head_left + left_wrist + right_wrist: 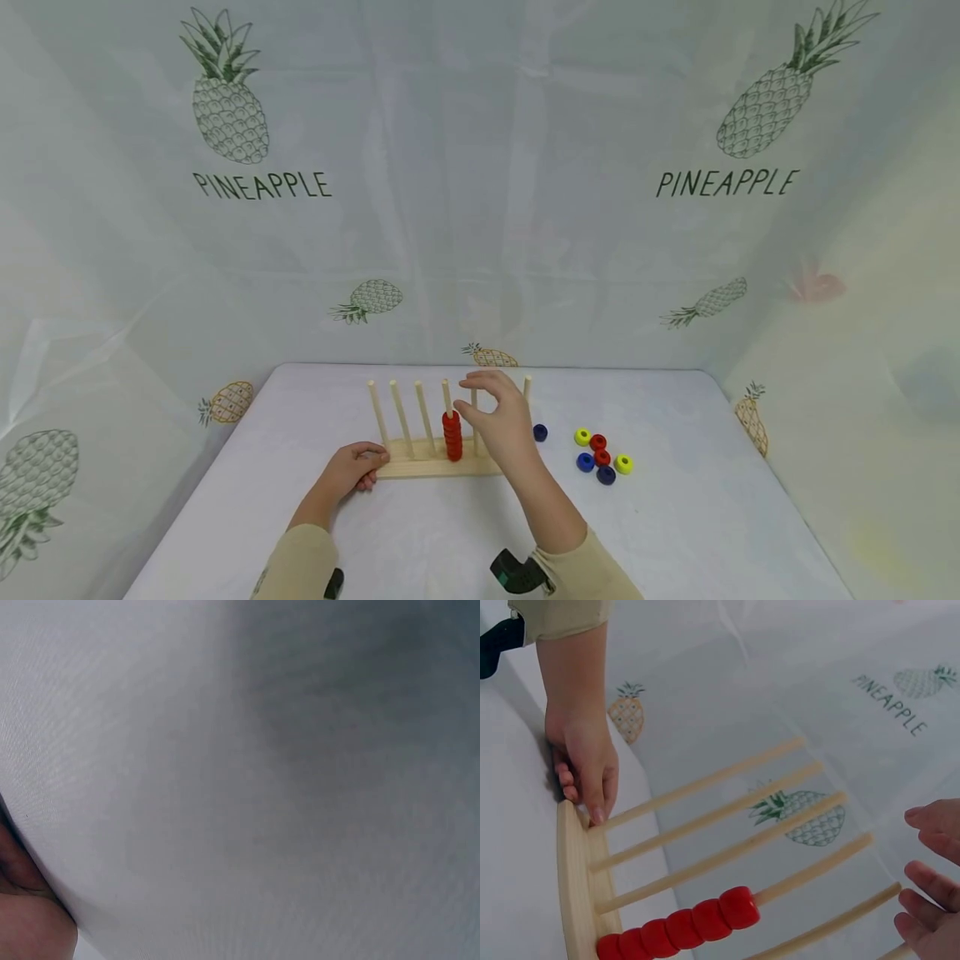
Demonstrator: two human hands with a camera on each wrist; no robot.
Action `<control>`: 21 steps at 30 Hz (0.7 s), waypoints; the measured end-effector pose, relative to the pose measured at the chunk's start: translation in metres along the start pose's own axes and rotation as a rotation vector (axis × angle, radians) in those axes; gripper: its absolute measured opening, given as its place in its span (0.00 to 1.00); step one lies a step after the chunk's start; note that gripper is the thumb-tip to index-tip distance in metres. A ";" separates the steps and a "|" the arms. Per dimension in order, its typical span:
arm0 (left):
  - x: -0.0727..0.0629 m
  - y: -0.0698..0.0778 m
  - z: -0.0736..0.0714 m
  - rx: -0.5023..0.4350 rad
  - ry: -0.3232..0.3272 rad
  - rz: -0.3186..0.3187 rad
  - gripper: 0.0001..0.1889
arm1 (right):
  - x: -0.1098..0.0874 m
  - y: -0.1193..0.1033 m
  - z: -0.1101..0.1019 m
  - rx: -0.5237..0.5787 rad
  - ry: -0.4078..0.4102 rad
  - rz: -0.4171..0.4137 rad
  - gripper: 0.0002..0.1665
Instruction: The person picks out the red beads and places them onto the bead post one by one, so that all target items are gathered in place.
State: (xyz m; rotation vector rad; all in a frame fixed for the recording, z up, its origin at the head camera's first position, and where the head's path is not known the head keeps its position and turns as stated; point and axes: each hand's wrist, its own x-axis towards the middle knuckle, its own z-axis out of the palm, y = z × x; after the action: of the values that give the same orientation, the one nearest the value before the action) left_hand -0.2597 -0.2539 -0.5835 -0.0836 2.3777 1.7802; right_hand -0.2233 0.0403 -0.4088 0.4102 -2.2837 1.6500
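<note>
A wooden peg rack [442, 469] with a row of upright pegs stands on the table. Several red beads [452, 437] are stacked on one middle peg, whose bare tip shows above them. My left hand [352, 467] grips the rack's left end, its thumb on the base [571, 877]. Beside the tops of the pegs is my right hand [504, 421], thumb and forefinger apart with a gap and no bead between them. Part of the rack's right side is hidden behind it. The left wrist view shows mostly blurred white cloth and a bit of the hand [34, 926].
To the right of the rack lie loose beads: yellow [624, 464], red [597, 442] and blue [586, 462]. A dark blue bead [540, 432] sits apart, nearer the rack. Behind the white table [675, 533] hangs a pineapple-print curtain [465, 208].
</note>
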 end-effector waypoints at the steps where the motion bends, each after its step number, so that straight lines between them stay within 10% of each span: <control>1: 0.000 0.000 0.000 0.003 0.001 0.002 0.19 | -0.001 0.000 -0.002 0.003 0.000 -0.001 0.13; 21: -0.003 0.004 0.001 0.010 0.009 0.000 0.18 | -0.021 0.044 -0.035 0.071 0.096 0.143 0.12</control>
State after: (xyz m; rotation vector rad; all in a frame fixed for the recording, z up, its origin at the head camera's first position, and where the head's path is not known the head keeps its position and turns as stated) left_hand -0.2576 -0.2518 -0.5800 -0.0898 2.3930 1.7711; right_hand -0.2189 0.0881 -0.4454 0.1819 -2.2350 1.7823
